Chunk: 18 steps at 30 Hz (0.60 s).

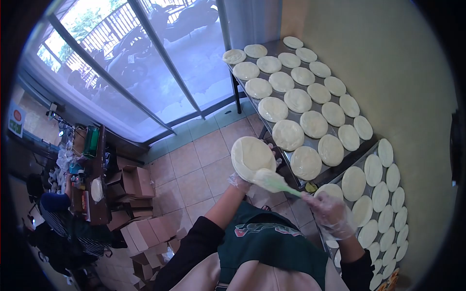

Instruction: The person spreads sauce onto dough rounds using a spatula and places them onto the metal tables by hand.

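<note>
My left hand [276,154], in a clear plastic glove, supports a pale round disc [251,156] from beneath, its fingertips showing at the far right rim. The disc has a smooth, creamy-looking top; whether it is dough or cake I cannot tell. My right hand [331,209], also gloved, is closed around the handle of a light green spatula [281,184]. Thick whitish cream coats the spatula's blade, which overlaps the disc's near right edge; I cannot tell if they touch. Similar pale discs [306,163] lie in rows on the metal table [286,47] just beyond my hands.
A second surface at my right bears more discs [362,210], running along the wall [407,97]. Cardboard boxes [145,235] stand on the tiled floor at left. Another person [63,206] is at a cluttered dark table [101,165]. Glass doors [145,63] are ahead.
</note>
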### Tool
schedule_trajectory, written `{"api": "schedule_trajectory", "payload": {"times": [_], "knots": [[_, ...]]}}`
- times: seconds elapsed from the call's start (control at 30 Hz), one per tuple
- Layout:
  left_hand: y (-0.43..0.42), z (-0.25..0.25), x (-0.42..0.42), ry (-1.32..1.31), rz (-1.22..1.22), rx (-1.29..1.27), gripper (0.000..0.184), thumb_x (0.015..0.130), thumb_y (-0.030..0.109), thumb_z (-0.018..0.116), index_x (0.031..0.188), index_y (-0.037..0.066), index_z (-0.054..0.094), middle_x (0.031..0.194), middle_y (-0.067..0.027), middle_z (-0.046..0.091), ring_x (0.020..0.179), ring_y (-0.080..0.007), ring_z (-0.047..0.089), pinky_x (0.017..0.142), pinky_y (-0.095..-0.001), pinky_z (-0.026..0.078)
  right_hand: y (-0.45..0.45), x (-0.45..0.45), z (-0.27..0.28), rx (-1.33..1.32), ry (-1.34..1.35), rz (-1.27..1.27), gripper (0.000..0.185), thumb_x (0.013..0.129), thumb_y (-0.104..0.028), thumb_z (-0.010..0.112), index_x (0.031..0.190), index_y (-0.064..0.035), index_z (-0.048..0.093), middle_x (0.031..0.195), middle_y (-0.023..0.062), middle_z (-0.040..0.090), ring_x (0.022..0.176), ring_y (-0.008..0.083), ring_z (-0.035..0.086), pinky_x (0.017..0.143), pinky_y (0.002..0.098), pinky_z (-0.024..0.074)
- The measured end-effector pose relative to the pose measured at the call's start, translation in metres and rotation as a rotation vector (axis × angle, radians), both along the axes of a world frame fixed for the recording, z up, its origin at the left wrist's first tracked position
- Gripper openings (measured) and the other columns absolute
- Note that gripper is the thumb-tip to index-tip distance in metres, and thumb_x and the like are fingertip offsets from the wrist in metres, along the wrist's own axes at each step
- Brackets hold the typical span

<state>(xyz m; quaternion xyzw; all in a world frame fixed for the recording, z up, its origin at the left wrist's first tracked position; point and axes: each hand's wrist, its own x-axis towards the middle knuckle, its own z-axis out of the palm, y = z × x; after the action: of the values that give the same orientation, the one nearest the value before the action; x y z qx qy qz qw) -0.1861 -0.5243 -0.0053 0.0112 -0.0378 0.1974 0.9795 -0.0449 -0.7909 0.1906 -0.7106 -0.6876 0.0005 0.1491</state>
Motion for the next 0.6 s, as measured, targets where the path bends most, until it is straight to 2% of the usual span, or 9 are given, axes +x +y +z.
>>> {"api": "schedule_trajectory", "payload": {"times": [0.1,0.17,0.23,0.27,0.33,0.47,0.57,0.6], "knots": [[0.024,-0.013,-0.004,0.058,0.106,0.017,0.058,0.101,0.052,0.042,0.145,0.014,0.044,0.144,-0.0143,0.051,0.126,-0.0364,0.054,0.109,-0.0591,0.042,0.021,0.006,0.014,0.006,-0.066,-0.071,0.051,0.084,-0.008,0.063,0.132,-0.0254,0.063,0.074,0.0056,0.051,0.057,0.0226,0.057,0.048,0.0386,0.0449],[0.040,-0.016,0.000,0.073,0.155,0.031,0.058,0.101,0.053,0.042,0.144,0.015,0.045,0.143,-0.0140,0.052,0.126,-0.0358,0.054,0.109,-0.0602,0.042,0.054,-0.006,0.011,0.040,-0.017,-0.091,0.052,0.085,-0.007,0.062,0.133,-0.0246,0.062,0.074,0.0057,0.051,0.057,0.0229,0.057,0.048,0.0385,0.0446],[0.055,-0.016,0.002,-0.101,0.115,-0.166,0.055,0.101,0.052,0.042,0.142,0.017,0.047,0.143,-0.0122,0.052,0.125,-0.0339,0.054,0.109,-0.0600,0.041,0.089,-0.021,0.007,0.055,0.077,-0.025,0.052,0.085,-0.007,0.062,0.134,-0.0254,0.061,0.074,0.0054,0.050,0.055,0.0232,0.056,0.048,0.0385,0.0444],[0.067,-0.023,0.003,-0.101,0.113,-0.160,0.055,0.101,0.052,0.042,0.142,0.017,0.047,0.143,-0.0122,0.052,0.125,-0.0339,0.054,0.109,-0.0600,0.041,0.098,-0.022,-0.010,0.060,0.112,0.017,0.052,0.086,-0.007,0.061,0.135,-0.0243,0.060,0.075,0.0056,0.051,0.053,0.0239,0.056,0.048,0.0389,0.0451],[0.094,-0.041,0.007,0.058,0.249,-0.014,0.054,0.100,0.052,0.043,0.141,0.017,0.048,0.145,-0.0109,0.051,0.125,-0.0336,0.054,0.108,-0.0591,0.041,0.105,-0.019,-0.010,0.030,0.053,0.006,0.051,0.086,-0.007,0.061,0.135,-0.0229,0.061,0.074,0.0058,0.051,0.053,0.0240,0.055,0.047,0.0388,0.0452],[0.146,-0.003,-0.009,-0.048,0.232,-0.119,0.055,0.100,0.052,0.043,0.140,0.016,0.049,0.143,-0.0114,0.052,0.124,-0.0340,0.055,0.108,-0.0592,0.041,0.138,-0.011,0.009,-0.028,-0.043,-0.087,0.046,0.086,-0.006,0.061,0.129,-0.0216,0.065,0.071,0.0062,0.050,0.053,0.0243,0.056,0.047,0.0384,0.0445],[0.175,0.018,-0.008,-0.043,0.303,0.016,0.055,0.100,0.051,0.043,0.141,0.015,0.048,0.143,-0.0131,0.051,0.124,-0.0336,0.055,0.108,-0.0591,0.042,0.179,-0.023,0.010,0.057,0.007,-0.125,0.045,0.085,-0.004,0.061,0.126,-0.0226,0.067,0.071,0.0060,0.049,0.053,0.0245,0.055,0.048,0.0385,0.0443],[0.182,0.026,-0.008,-0.159,0.278,0.073,0.055,0.102,0.048,0.042,0.145,0.014,0.043,0.148,-0.0160,0.046,0.130,-0.0343,0.050,0.110,-0.0573,0.041,0.190,-0.027,0.003,0.073,0.017,-0.068,0.045,0.085,-0.005,0.061,0.126,-0.0217,0.067,0.071,0.0060,0.050,0.054,0.0244,0.056,0.048,0.0388,0.0445]]}}
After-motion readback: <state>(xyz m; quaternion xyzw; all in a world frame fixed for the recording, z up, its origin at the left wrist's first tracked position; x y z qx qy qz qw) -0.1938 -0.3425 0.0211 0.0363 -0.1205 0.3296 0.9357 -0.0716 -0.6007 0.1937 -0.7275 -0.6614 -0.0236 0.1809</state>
